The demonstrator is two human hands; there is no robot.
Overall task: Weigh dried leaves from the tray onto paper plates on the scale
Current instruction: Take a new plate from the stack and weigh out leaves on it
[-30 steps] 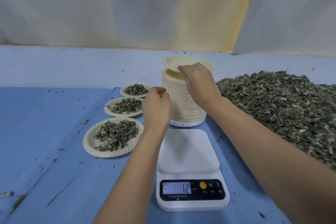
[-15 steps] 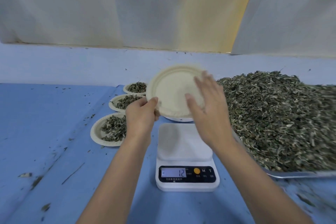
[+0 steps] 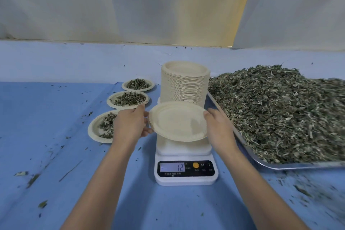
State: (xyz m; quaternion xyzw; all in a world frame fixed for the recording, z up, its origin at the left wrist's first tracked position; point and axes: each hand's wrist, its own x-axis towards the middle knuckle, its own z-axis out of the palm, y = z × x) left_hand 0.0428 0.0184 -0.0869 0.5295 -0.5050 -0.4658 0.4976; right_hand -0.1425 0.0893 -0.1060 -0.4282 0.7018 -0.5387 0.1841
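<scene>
An empty paper plate (image 3: 177, 123) hangs nearly level just above the platform of the white scale (image 3: 186, 173), whose display reads minus 12. My left hand (image 3: 130, 125) grips the plate's left rim. My right hand (image 3: 218, 127) holds its right rim with the fingertips. Behind the scale stands a tall stack of paper plates (image 3: 184, 82). On the right a metal tray (image 3: 280, 166) carries a large heap of dried leaves (image 3: 280, 110).
Left of the scale, three paper plates with dried leaves lie in a row: near (image 3: 97, 130), middle (image 3: 128, 99), far (image 3: 138, 84). Leaf crumbs are scattered over the blue table cover (image 3: 46, 117). A pale curtain hangs behind the table.
The plate came off the stack, was tilted up in front of it, and now lies almost flat lower down over the scale. My right hand shifted to the plate's right rim.
</scene>
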